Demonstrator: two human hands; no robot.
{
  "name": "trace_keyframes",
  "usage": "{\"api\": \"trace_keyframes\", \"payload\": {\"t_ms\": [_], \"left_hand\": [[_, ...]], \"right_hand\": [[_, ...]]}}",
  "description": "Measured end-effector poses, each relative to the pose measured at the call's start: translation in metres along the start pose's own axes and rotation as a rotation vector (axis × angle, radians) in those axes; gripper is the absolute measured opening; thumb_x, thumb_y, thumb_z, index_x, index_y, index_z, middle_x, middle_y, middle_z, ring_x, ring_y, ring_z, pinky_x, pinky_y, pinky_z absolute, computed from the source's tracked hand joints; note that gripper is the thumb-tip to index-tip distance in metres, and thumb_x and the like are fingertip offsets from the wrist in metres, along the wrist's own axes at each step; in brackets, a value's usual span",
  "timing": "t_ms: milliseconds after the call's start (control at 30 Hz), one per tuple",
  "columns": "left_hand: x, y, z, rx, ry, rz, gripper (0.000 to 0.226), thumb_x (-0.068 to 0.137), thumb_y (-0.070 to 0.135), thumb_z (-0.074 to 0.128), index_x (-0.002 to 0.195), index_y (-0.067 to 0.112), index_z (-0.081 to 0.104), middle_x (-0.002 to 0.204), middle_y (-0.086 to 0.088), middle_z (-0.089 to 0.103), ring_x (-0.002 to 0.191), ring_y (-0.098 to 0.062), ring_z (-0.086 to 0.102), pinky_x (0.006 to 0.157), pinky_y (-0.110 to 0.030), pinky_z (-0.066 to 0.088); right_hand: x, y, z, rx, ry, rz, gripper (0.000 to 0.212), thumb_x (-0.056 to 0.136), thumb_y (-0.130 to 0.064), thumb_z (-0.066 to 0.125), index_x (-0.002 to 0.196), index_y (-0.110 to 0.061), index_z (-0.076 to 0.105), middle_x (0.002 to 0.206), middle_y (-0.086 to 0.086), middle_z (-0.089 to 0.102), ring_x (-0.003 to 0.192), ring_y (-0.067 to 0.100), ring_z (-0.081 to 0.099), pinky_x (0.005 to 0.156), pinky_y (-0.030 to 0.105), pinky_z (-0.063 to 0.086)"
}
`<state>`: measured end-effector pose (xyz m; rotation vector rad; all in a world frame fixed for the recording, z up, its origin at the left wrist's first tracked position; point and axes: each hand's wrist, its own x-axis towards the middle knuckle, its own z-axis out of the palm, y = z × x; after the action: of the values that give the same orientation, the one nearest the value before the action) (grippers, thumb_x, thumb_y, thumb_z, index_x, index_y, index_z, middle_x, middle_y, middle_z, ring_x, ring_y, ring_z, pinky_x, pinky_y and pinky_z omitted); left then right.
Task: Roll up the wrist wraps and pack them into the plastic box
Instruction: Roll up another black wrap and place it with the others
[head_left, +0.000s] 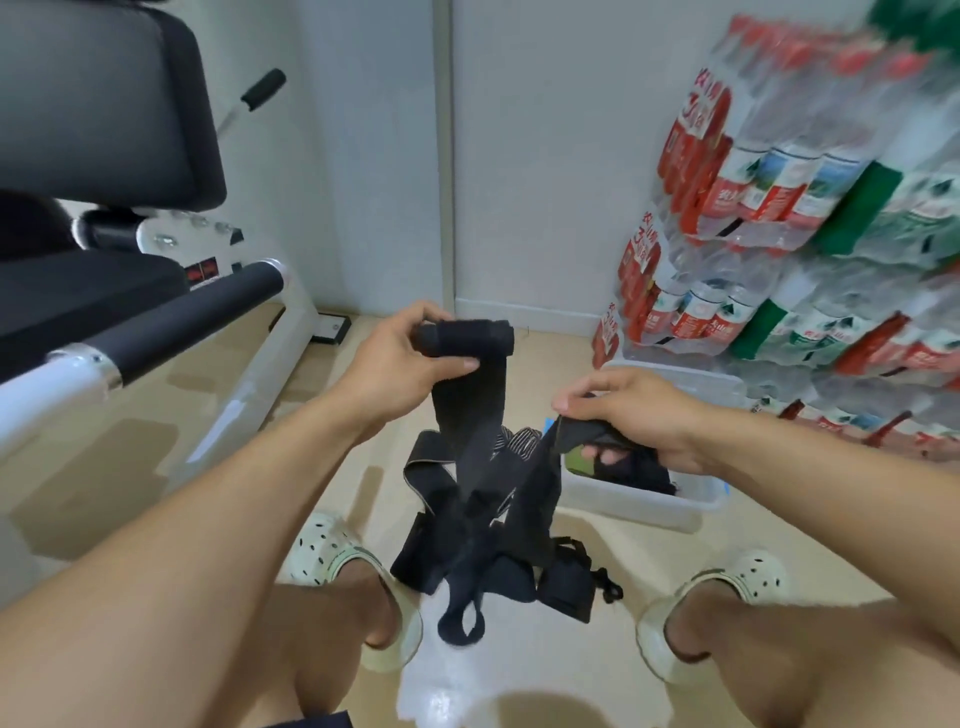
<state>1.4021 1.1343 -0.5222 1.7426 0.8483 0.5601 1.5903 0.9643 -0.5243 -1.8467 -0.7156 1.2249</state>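
Gripping horizontal wrap roll (466, 338), left hand (400, 364); tail hangs down; right hand (634, 410) pinches second wrap (576, 436).

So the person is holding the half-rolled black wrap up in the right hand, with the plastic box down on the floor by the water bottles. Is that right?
Not quite. The head view shows the half-rolled black wrap held up by the left hand, not the right. The right hand grips another black strap lower down. The plastic box does sit on the floor by the water bottles.
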Motion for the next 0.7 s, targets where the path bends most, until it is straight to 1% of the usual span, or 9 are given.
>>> {"api": "trace_keyframes", "payload": {"t_ms": [100,200,300,400,467,500,533,600,700], "left_hand": [[-0.001,0.002,-0.001,0.095,-0.017,0.065,0.037,0.073,0.002,0.087,0.089,0.03,0.068,0.107,-0.002,0.069,0.089,-0.01,0.061,0.074,-0.015,0.046],[0.0,0.0,-0.001,0.163,-0.052,0.111,0.043,0.071,-0.006,0.083,0.083,0.033,0.07,0.111,-0.006,0.068,0.095,-0.016,0.064,0.089,-0.035,0.055],[0.0,-0.002,0.0,0.243,-0.109,0.117,0.048,0.072,-0.012,0.075,0.083,0.035,0.071,0.109,-0.004,0.066,0.096,-0.022,0.065,0.084,-0.051,0.058],[0.001,-0.002,0.004,0.297,-0.162,0.149,0.047,0.075,-0.013,0.071,0.085,0.033,0.071,0.111,0.0,0.065,0.1,-0.015,0.063,0.093,-0.038,0.053],[0.001,0.0,0.008,0.326,-0.197,0.171,0.046,0.076,-0.013,0.072,0.087,0.032,0.071,0.108,0.004,0.065,0.098,-0.012,0.063,0.09,-0.028,0.051],[0.001,0.001,0.009,0.317,-0.212,0.175,0.044,0.076,-0.014,0.072,0.088,0.029,0.071,0.103,0.006,0.068,0.094,-0.011,0.063,0.087,-0.029,0.052],[0.0,0.002,0.011,0.293,-0.222,0.174,0.042,0.076,-0.016,0.071,0.089,0.024,0.072,0.096,0.007,0.07,0.089,-0.011,0.064,0.085,-0.031,0.054],[-0.001,0.004,0.013,0.243,-0.227,0.18,0.038,0.076,-0.017,0.073,0.091,0.018,0.071,0.089,0.006,0.074,0.084,-0.014,0.067,0.083,-0.033,0.057],[-0.002,0.005,0.015,0.154,-0.23,0.178,0.035,0.076,-0.012,0.079,0.093,0.017,0.069,0.091,-0.001,0.074,0.088,-0.022,0.069,0.084,-0.033,0.058]], "right_hand": [[-0.003,-0.002,-0.007,0.159,-0.054,0.031,0.02,0.1,-0.023,0.063,0.11,-0.008,0.071,0.098,0.012,0.076,0.08,0.023,0.072,0.062,0.028,0.056],[-0.004,-0.008,-0.018,0.208,-0.131,-0.036,0.031,0.1,-0.003,0.048,0.119,-0.012,0.07,0.112,0.012,0.074,0.095,0.023,0.07,0.069,0.03,0.059],[-0.002,-0.006,-0.015,0.089,-0.12,-0.216,0.05,0.091,0.017,0.049,0.126,-0.016,0.065,0.111,0.007,0.076,0.101,0.021,0.072,0.077,0.03,0.061],[0.003,-0.004,-0.009,-0.173,0.157,-0.383,0.032,0.088,0.007,0.07,0.102,-0.021,0.074,0.082,-0.003,0.079,0.08,0.008,0.076,0.079,0.025,0.059],[0.005,-0.006,-0.008,-0.305,0.269,-0.414,0.008,0.091,-0.018,0.076,0.091,-0.025,0.078,0.06,-0.008,0.07,0.055,0.001,0.064,0.061,0.02,0.052],[0.006,-0.007,-0.008,-0.447,0.334,-0.442,0.006,0.091,-0.034,0.077,0.089,-0.029,0.08,0.056,-0.006,0.064,0.051,0.004,0.056,0.054,0.024,0.045],[0.009,-0.006,-0.008,-0.597,0.395,-0.455,0.015,0.088,-0.046,0.076,0.088,-0.032,0.081,0.06,-0.005,0.06,0.054,0.008,0.051,0.053,0.028,0.039],[0.013,-0.005,-0.006,-0.653,0.447,-0.506,0.017,0.086,-0.051,0.075,0.083,-0.034,0.078,0.074,-0.007,0.054,0.069,0.011,0.051,0.058,0.033,0.038],[0.022,0.003,-0.003,-0.538,0.401,-0.537,0.014,0.095,-0.029,0.067,0.097,-0.03,0.081,0.081,-0.015,0.066,0.078,0.015,0.06,0.063,0.031,0.045]]}}
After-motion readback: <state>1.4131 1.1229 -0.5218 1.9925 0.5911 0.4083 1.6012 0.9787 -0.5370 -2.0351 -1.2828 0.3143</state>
